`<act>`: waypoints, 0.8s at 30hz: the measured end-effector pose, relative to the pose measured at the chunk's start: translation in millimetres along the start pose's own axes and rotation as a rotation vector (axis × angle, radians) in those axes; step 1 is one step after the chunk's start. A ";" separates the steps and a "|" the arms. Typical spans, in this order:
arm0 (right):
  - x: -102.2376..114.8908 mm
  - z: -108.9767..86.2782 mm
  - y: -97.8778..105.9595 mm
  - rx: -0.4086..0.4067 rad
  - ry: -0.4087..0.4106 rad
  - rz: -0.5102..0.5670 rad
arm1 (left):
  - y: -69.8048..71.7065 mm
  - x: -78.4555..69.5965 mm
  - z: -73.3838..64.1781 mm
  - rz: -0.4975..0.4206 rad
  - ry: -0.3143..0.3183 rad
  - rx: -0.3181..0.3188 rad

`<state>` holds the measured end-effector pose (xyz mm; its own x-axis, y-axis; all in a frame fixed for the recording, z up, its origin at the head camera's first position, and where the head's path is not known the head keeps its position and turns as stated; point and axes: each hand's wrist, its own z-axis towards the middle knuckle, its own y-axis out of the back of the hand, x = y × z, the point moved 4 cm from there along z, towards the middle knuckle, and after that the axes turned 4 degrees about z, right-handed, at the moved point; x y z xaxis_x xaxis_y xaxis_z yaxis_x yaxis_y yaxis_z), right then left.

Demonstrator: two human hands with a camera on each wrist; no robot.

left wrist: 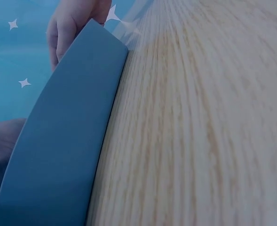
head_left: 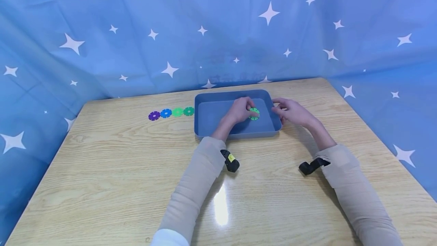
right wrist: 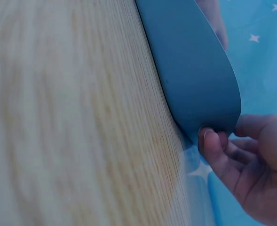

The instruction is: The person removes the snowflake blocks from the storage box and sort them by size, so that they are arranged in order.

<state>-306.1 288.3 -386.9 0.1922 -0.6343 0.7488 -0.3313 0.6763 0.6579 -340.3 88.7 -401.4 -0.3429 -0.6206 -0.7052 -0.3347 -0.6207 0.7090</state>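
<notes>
A blue-grey tray (head_left: 235, 136) sits near the table's far edge. Over its inside, my left hand (head_left: 238, 110) pinches a bright green notched disc (head_left: 254, 114) between thumb and fingers. My right hand (head_left: 294, 112) holds the tray's right end; in the right wrist view its fingers (right wrist: 213, 146) lie curled against the outer wall (right wrist: 199, 80). The left wrist view shows mainly the tray's side wall (left wrist: 63, 127), and the green disc is hidden there. Left of the tray, a row of notched discs runs purple (head_left: 154, 115), blue (head_left: 166, 113), light green (head_left: 177, 112) and dark green (head_left: 189, 111).
The wood-grain table (head_left: 112, 177) reaches toward me and to both sides. Behind it hangs a blue cloth (head_left: 136, 52) with white stars. The dark green disc lies right beside the tray's left wall. Each wrist wears a black camera.
</notes>
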 end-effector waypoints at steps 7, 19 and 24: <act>3.3 -1.6 -1.7 0.005 0.003 0.004 | 4.6 -0.9 -4.1 -0.092 -0.028 -0.032; 4.7 -1.9 -1.6 0.001 0.009 0.014 | 27.9 3.2 -23.0 -0.203 -0.068 -0.088; 3.7 -2.3 -1.5 0.000 0.009 0.016 | 39.5 5.6 -32.8 -0.211 -0.080 -0.129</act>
<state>-302.8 285.8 -385.0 0.1956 -0.6200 0.7599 -0.3340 0.6864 0.6460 -326.6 45.0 -377.6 -0.3476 -0.4342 -0.8311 -0.2935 -0.7914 0.5362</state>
